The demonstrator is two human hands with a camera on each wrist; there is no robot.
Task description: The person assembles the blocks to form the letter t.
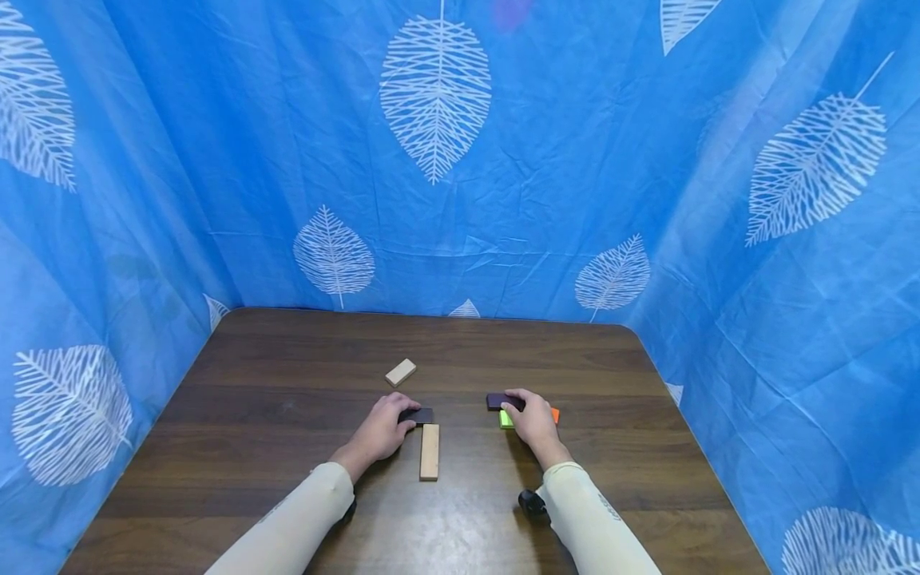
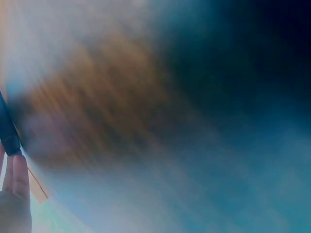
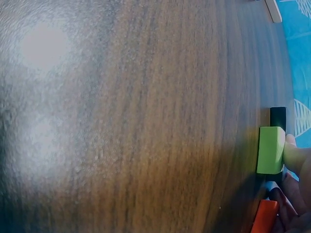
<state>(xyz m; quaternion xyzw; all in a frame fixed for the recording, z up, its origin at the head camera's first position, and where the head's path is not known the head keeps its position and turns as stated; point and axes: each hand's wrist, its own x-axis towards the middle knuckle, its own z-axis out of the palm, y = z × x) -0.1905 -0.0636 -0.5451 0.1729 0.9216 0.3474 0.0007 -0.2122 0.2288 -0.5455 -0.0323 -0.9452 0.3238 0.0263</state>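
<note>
My left hand [image 1: 379,431] pinches a dark rectangular block [image 1: 424,415] between thumb and fingers, left of the table's middle. That block's near side lies close to the far end of a long pale wooden block [image 1: 429,453]. Over to the right, my right hand [image 1: 533,422] holds another dark block [image 1: 497,401], thumb on its near side and fingers on its far side. A bright green block [image 3: 270,150] sits just in front of it, close to the thumb. Partly hidden by the right hand is an orange block [image 1: 556,415]. The left wrist view is mostly blurred.
A short pale wooden block [image 1: 400,372] lies farther back, beyond the left hand. Everything rests on a brown wood-grain table [image 1: 287,343]. Blue curtains [image 1: 532,176] with white leaf prints hang behind it and along both sides.
</note>
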